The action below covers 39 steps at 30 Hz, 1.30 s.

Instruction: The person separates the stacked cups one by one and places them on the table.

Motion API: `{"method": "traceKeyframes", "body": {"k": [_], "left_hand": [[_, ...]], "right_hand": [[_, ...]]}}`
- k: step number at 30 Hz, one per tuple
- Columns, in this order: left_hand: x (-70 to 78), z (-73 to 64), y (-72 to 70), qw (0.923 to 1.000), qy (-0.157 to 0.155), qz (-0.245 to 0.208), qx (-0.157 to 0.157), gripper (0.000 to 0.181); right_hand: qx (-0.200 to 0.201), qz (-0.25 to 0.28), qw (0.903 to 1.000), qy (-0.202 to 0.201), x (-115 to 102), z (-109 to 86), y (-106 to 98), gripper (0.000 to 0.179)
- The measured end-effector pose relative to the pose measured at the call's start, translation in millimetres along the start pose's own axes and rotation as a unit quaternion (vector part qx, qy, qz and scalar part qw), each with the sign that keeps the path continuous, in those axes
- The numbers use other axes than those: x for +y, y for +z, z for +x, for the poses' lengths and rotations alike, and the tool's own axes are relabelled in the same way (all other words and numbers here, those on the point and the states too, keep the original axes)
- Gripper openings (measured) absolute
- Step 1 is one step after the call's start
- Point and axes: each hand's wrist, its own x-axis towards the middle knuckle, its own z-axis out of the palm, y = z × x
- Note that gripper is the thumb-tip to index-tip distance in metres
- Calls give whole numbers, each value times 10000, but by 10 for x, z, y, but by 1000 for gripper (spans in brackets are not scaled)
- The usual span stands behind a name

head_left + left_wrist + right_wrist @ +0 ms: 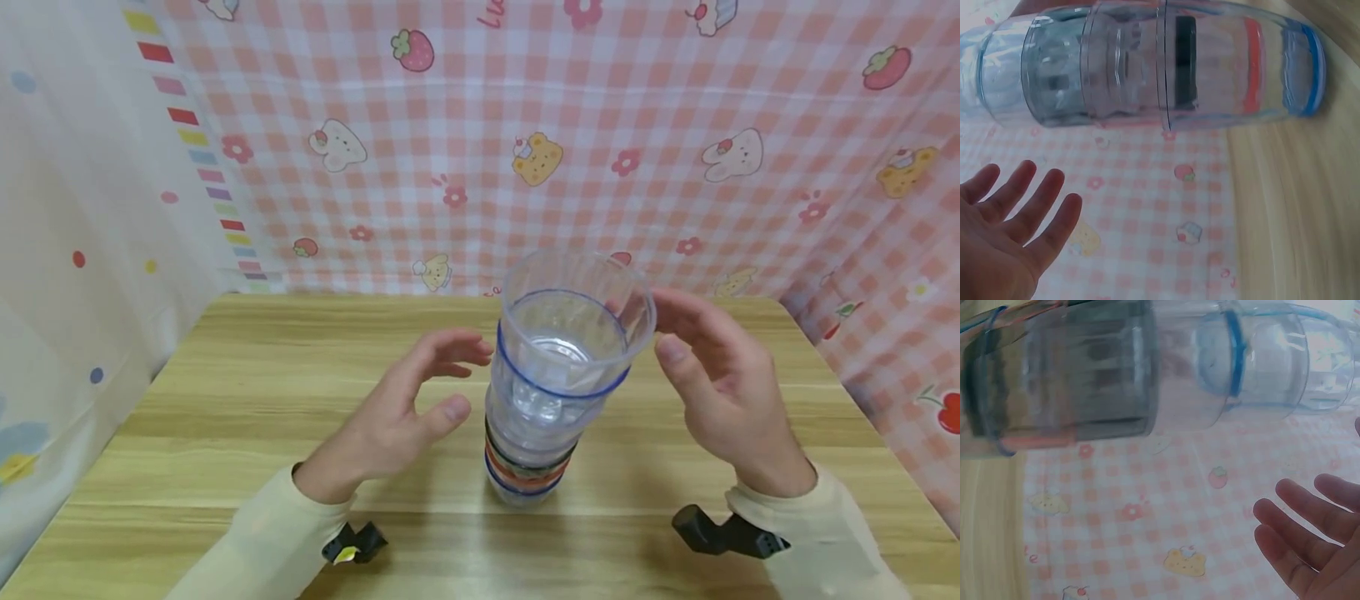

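A tall stack of clear plastic cups (pixel 551 392) stands on the table, its top cup open upward and wide at the rim. Blue, dark and red-orange bands ring its lower part; the left wrist view shows the same cup stack (pixel 1125 69) from the side. To its left is my left hand (pixel 401 417), fingers loosely bent and apart from the cups. My right hand (pixel 723 392) is to the right of the top cup, fingers spread and thumb forward. Some of its fingertips lie behind the rim; contact cannot be told. In the right wrist view, the right hand (pixel 1316 537) holds nothing.
The wood-grain table (pixel 247 400) reaches back to a pink checked curtain (pixel 450 108) with cartoon prints. A white dotted curtain (pixel 82 167) hangs at the left. Dark wrist mounts (pixel 723 533) sit on the pale sleeves (pixel 262 533).
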Motion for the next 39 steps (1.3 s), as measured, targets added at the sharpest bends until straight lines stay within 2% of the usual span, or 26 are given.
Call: {"method": "traceKeyframes", "body": {"k": [6, 10, 15, 18, 24, 32, 39], "left_hand": [[42, 64, 85, 9998, 60, -122, 127, 77], [59, 113, 128, 9992, 229, -262, 171, 82], [72, 165, 194, 9980, 413, -439, 169, 88], [83, 193, 232, 9977, 423, -504, 170, 92], [139, 243, 287, 9981, 171, -587, 28, 98], [188, 298, 371, 9957, 380, -844, -42, 103], [238, 311, 449, 9933, 175, -1140, 83, 101]], "right_hand": [[56, 410, 9990, -175, -46, 50, 72, 35], [-6, 742, 9964, -401, -56, 93, 133, 37], [-180, 1376, 9875, -747, -70, 183, 219, 41], [-210, 1681, 9821, -828, -91, 222, 261, 43], [-165, 1602, 9831, -866, -130, 246, 294, 50], [-260, 1651, 9825, -817, -167, 255, 353, 64], [-414, 1674, 9825, -703, -221, 280, 423, 73]]}}
